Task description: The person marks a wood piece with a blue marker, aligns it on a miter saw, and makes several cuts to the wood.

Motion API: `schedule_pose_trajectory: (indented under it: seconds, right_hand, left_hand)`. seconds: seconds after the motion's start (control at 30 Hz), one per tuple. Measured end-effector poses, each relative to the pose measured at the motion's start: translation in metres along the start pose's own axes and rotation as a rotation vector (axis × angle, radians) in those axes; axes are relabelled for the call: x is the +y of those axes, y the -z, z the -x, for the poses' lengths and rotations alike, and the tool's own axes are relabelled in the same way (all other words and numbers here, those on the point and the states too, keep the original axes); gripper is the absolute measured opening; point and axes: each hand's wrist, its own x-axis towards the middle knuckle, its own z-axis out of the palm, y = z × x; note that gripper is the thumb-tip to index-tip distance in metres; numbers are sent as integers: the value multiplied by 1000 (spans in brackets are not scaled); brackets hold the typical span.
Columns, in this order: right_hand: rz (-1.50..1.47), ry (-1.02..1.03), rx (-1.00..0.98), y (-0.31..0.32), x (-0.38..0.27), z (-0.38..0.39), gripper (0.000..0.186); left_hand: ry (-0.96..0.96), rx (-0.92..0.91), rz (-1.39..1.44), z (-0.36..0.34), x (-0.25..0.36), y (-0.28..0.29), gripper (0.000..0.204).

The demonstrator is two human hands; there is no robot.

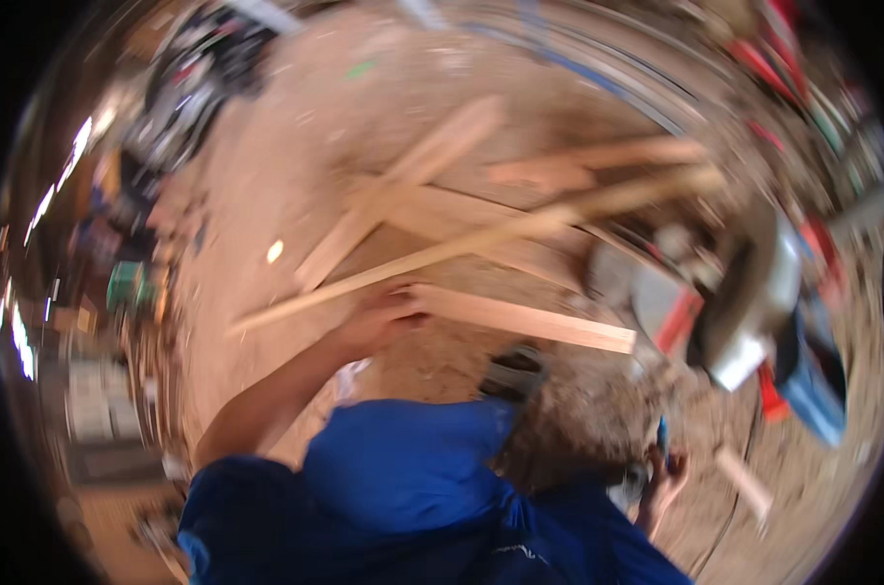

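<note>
In the blurred head view, my left hand [382, 317] grips the left end of a short pale board [520, 314] that extends to the right. Just beyond it, a long thin batten [345, 288] lies across two wider crossed planks [393, 185], [471, 239]. At the lower right, beside my blue clothing, my right hand [666, 473] is closed on a small blue object [664, 434], too blurred to identify.
A reddish plank [598, 156] lies behind. On the right are a metal machine [754, 292], a blue container [812, 390] and a wood offcut [744, 483]. A dark motorbike-like shape [193, 88] stands upper left, with a green crate [135, 288] and stacked materials farther down.
</note>
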Motion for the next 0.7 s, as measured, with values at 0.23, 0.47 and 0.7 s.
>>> schedule_pose_trajectory:
  seconds: [0.23,0.47,0.7]
  right_hand:
    - [279,-62,-508,-39,-1,-10,25]
    - [381,29,-646,-79,-32,-47,26]
    - [374,23,-681,-114,-34,-60,26]
  left_hand:
    - [29,157,327,57,-103,58,34]
    - [120,191,414,108,-144,86,42]
    - [258,122,529,114,-142,103,42]
